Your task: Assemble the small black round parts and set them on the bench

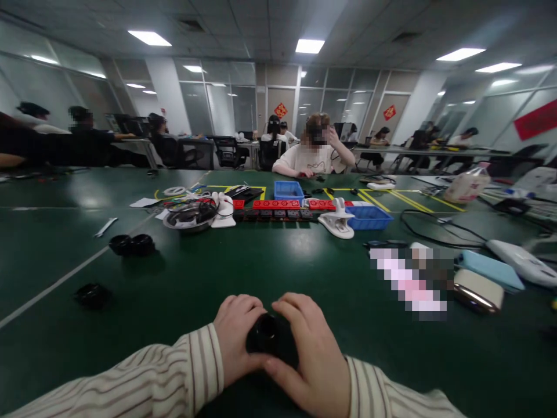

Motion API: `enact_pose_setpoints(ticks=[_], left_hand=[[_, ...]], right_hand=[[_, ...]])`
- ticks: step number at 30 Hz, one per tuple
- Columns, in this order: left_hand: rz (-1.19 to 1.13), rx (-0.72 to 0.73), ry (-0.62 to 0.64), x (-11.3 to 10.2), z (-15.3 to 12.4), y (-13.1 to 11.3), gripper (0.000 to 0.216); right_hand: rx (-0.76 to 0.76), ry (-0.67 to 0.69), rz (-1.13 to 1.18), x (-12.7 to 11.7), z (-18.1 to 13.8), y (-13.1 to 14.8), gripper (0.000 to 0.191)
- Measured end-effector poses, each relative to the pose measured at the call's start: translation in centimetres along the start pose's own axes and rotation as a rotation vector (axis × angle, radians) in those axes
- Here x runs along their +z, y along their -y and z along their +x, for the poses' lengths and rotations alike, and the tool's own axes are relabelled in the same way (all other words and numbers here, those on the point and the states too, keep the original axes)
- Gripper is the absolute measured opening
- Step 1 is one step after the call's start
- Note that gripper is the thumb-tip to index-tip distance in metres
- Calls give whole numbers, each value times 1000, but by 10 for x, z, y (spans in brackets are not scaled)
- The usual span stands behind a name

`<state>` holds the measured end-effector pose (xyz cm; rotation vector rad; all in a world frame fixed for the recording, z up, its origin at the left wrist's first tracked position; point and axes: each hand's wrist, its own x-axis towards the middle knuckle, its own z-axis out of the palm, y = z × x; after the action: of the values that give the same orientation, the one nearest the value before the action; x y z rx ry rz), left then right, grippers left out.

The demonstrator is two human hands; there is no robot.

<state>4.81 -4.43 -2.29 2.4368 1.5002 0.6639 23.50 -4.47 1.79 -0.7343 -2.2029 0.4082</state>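
In front of me on the green table is a black, glossy, hollow round part (266, 330) with a dark opening on top. My left hand (237, 337) is closed around its left side, fingers behind and thumb in front. From the other side, my right hand (313, 348) curls about the same part, its thumb tip meeting my left thumb. The palms hide much of the part's lower body. Off to the left lie similar black parts: a pair side by side (132, 244) and a single one (92, 295).
A metal bowl of cables (189, 220), white clamp stands (339, 220), red blocks (278, 204) and blue bins (369, 217) line the mid-table. Rightward lie a beige case (477, 289), a light-blue case (489, 270) and cables. A person (315, 154) sits opposite.
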Motion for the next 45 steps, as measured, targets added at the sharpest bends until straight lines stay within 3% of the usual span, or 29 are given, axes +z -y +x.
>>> enact_pose_setpoints(ticks=[2,6,11,15,19,21,23,26,29,32,35,38,42,45], left_hand=[[-38,25,39,4,14,2,45],[-140,108,119,10,36,7,36],[-162,139,206,6,53,9,32],[-198,155,180,7,51,10,40],[-213,175,134,11,46,9,60],[-230,159,122,11,46,8,66],[-235,136,119,11,46,8,60],[-238,109,131,9,45,9,50],[-247,123,147,7,46,11,44],[-250,209,172,7,47,16,37],[-267,278,153,8,48,20,42],[-265,297,131,10,46,22,47],[-255,238,42,14,39,20,83],[-188,171,-17,14,35,15,90]], right_hand=[[48,63,-42,3,9,-9,43],[39,145,-104,9,19,-28,23],[-172,201,67,3,21,-43,25],[-270,211,211,2,17,-44,27],[-141,108,159,6,17,-40,24],[-19,31,117,10,17,-39,34],[76,-14,71,15,18,-39,43],[129,22,-14,20,20,-38,35],[27,52,-4,19,19,-35,16],[-188,70,86,19,18,-35,18],[-380,102,127,21,17,-39,13],[-463,164,115,19,19,-42,17],[-372,142,81,11,19,-42,19],[-191,36,126,10,17,-43,43]])
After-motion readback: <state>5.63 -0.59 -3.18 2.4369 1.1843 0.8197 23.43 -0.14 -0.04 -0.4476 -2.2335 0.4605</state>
